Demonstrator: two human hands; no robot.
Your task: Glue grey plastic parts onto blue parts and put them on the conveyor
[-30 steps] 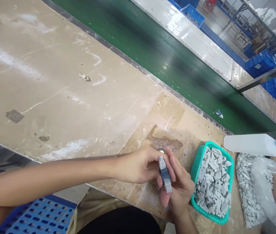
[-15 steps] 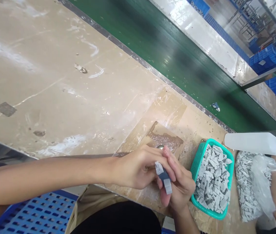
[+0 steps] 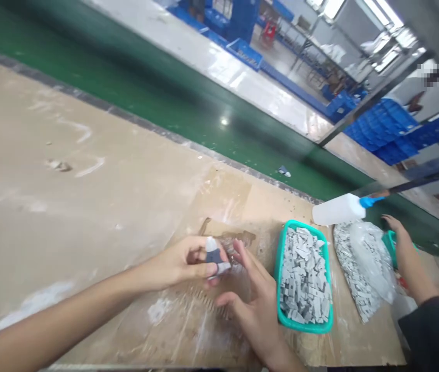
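A small plastic piece (image 3: 213, 254), light grey with a dark blue middle, is pinched between the thumb and fingers of my left hand (image 3: 188, 263). What the piece is, I cannot make out. Just to the right, my right hand (image 3: 257, 302) is open, its thumb and fingers spread apart and holding nothing. Beyond my right hand stands a green basket (image 3: 280, 274) filled with loose light grey plastic pieces (image 3: 305, 279). Under and behind the hands, a brown-stained board (image 3: 214, 226) lies on the worktable, partly hidden by them.
Right of the basket are a clear bag of grey pieces (image 3: 359, 274) and a white bottle with a blue tip (image 3: 338, 209). Another person's hand (image 3: 400, 235) reaches in at far right. A green conveyor belt (image 3: 165, 111) runs behind the table, carrying a small piece (image 3: 284, 171).
My hands have come apart; the piece, earlier between both, is now in my left hand alone. The view has tilted up and right. The other person's hand has moved farther from the bag.
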